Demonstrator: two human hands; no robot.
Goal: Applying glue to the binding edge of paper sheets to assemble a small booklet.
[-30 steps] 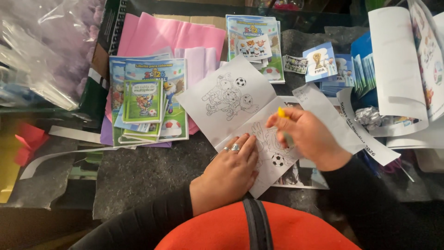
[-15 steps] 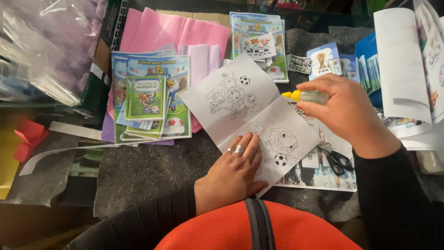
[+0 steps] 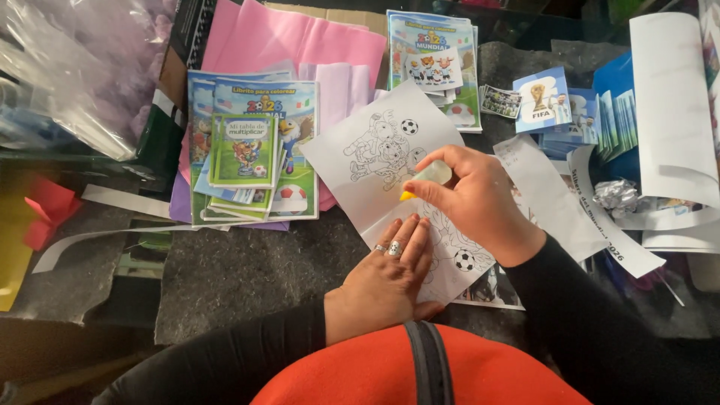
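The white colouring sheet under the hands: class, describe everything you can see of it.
The colouring sheet is thin white paper printed with black line drawings of cartoon figures and footballs, uncoloured. It lies flat but skewed on the dark grey table, its upper corner over pink paper. The left hand presses its lower part down, fingers spread. The right hand holds a small glue bottle, yellow tip pointing at the sheet's middle.
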